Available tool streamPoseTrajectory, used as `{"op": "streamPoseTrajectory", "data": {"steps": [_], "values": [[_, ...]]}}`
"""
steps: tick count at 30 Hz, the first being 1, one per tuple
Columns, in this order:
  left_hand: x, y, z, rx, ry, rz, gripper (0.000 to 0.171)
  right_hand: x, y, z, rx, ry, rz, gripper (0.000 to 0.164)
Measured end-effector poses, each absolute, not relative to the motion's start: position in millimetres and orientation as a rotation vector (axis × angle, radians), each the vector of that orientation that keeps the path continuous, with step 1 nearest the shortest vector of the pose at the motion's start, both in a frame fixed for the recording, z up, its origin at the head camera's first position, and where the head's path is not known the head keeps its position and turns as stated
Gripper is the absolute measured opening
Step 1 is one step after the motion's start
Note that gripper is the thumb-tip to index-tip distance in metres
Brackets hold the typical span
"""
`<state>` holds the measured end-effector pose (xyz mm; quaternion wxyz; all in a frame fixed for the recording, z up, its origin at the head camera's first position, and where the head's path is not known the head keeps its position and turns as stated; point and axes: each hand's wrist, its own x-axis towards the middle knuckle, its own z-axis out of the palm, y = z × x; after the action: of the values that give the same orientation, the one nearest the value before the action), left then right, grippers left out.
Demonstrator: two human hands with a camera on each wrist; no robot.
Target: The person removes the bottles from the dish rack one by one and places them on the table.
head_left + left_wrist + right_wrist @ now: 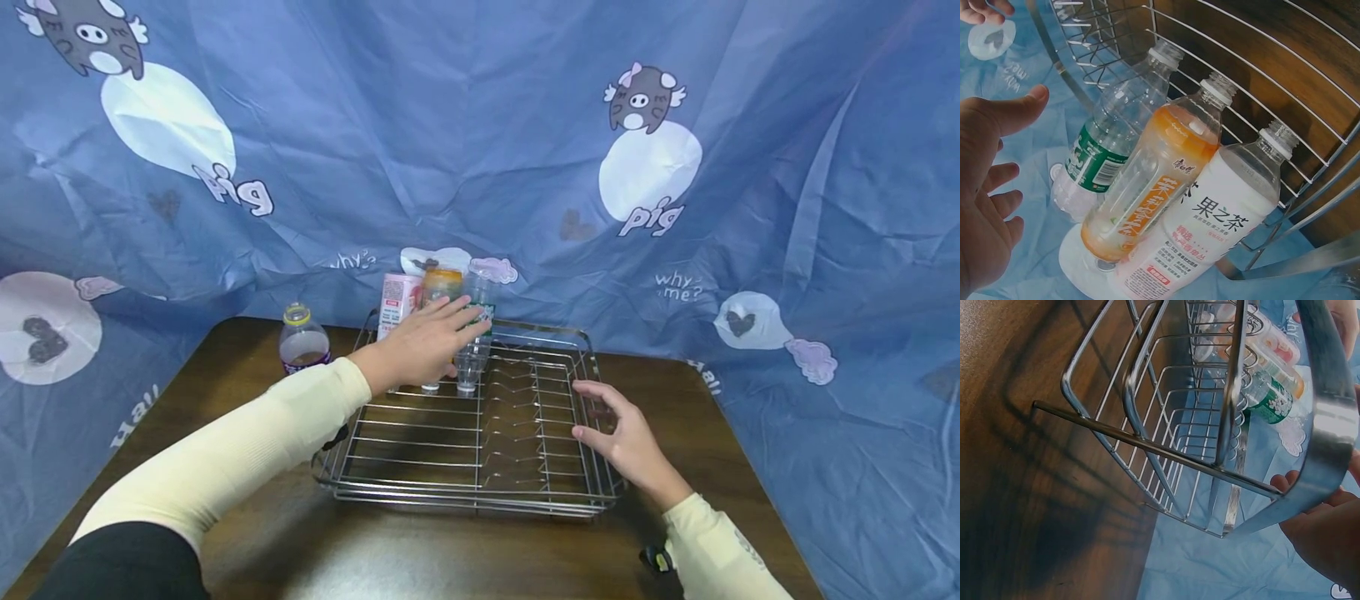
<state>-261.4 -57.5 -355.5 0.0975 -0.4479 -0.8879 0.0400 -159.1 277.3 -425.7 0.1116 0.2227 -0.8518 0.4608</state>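
Observation:
My left hand (422,343) reaches over the back left of a wire dish rack (480,500), its fingers extended above the bottles. Three plastic bottles lean there neck-down: one with a pink and white label (1210,212), one with an orange label (1147,184), and a clear one with a green label (1099,156). In the left wrist view, the left thumb and fingers are spread apart beside the green-label bottle. My right hand (621,433) is at the rack's right side, thumb and fingers apart, fingertips right at the rim; the metal band partly hides them in the right wrist view.
Left of the rack stands a clear bottle (303,343) with a purple label and yellow neck ring, partly behind the left sleeve. The rack sits on a dark wooden table (360,550). A blue patterned cloth (480,150) hangs behind and around the table.

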Motion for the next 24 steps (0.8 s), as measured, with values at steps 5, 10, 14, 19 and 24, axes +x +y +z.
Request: {"op": "streamPoseTrajectory", "data": {"steps": [5,10,14,19,24], "values": [[-264,-54,-357,-1.329,-2.629,0.15,0.089,-157,278,-428,0.67,-2.49,1.342,0.059],[-266,-51,-358,-1.327,-2.62,0.182,0.087,-156,279,-428,0.679,-2.471,1.343,0.058],[-268,-50,-359,-1.339,-2.628,0.18,0.086,-155,280,-428,0.678,-2.469,1.347,0.058],[-271,-53,-361,-1.321,-2.631,0.203,0.085,-154,281,-430,0.682,-2.466,1.387,0.057],[-275,-53,-362,-1.319,-2.609,0.185,0.084,-153,283,-429,0.676,-2.435,1.435,0.056]]}}
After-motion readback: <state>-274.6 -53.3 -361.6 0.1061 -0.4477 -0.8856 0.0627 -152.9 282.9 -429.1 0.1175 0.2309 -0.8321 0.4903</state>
